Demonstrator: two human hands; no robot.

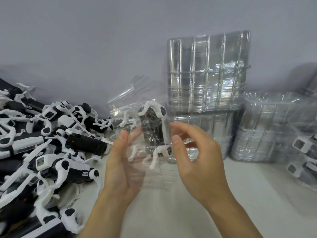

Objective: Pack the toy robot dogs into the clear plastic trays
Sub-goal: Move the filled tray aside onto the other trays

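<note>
A person is holding a clear, thin moulded plastic tray [137, 143] up above the pale desk [197, 203], with a black-and-white toy robot dog [154, 133] sitting inside it, its white legs bent at top and bottom. The left hand [120, 162] is cradling the tray from beneath and from the left, palm up, thumb pressing the near face and fingers [133, 133] showing through the plastic behind it. The right hand [193, 155] is hovering at the tray's right edge, its fingers loosely curled; the thumb tip is touching or almost touching the plastic, and I cannot tell whether it is actually pinching it.

A heap of loose black-and-white toy robot dogs [42, 143] is lying on the left of the desk. Stacks of empty clear trays [205, 74] are standing against the wall behind, with more stacks [265, 131] to the right, and already packed trays [301, 152] are showing at the right edge.

The tray is looking light, flimsy and slippery, likely to buckle if squeezed, so it is best supported along its stiffer rim and base. The dog is seeming rigid but its thin legs look fragile; pressing on the black body is safer.
</note>
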